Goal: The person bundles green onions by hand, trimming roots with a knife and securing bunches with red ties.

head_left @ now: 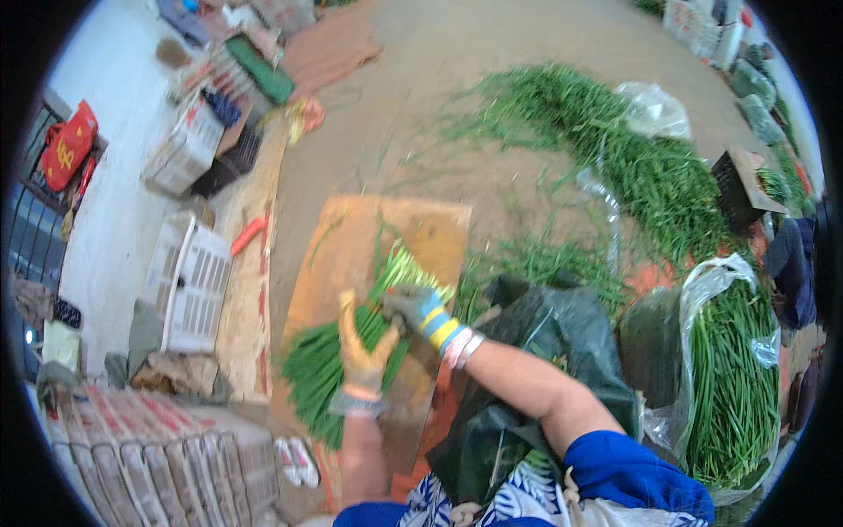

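A bunch of garlic chives (327, 373) lies slantwise on an orange-brown board (435, 227), its pale stem ends (411, 270) pointing up and right and its green leaves fanning toward the lower left. My left hand (360, 350), in a yellow-orange glove, rests over the middle of the bunch with thumb and forefinger spread apart. Close beside it, my right hand (413, 307), in a grey glove with blue and yellow bands at the cuff, has its fingers closed around the bunch just below the pale ends. Its fingertips are partly hidden.
Dark green plastic sheeting (544, 338) covers my lap. A clear bag of chives (733, 395) stands at my right. Loose greens (606, 149) are heaped on the floor ahead. White crates (186, 281) and a stack of cartons (167, 457) stand at left; another person (790, 268) is far right.
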{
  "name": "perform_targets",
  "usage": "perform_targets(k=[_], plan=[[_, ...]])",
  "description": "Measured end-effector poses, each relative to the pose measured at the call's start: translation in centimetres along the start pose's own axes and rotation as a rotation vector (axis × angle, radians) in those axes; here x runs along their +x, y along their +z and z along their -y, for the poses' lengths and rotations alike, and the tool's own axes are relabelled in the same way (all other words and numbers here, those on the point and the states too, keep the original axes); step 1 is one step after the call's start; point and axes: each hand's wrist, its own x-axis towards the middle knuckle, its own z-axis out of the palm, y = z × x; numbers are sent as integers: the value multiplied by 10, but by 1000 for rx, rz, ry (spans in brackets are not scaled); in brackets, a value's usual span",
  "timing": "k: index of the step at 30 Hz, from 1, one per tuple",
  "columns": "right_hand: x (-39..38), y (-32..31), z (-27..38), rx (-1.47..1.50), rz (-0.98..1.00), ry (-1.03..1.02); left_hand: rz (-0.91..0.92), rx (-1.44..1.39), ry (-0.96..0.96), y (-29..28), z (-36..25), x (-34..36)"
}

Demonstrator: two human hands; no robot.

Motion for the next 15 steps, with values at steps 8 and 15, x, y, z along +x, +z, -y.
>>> perform_targets(k=[8, 15], plan=[[25, 42, 1, -589, 58, -539, 750, 1288, -281, 16, 78, 26], [-51, -23, -14, -1109, 452, -1155, 520, 737, -414, 8, 64, 35]])
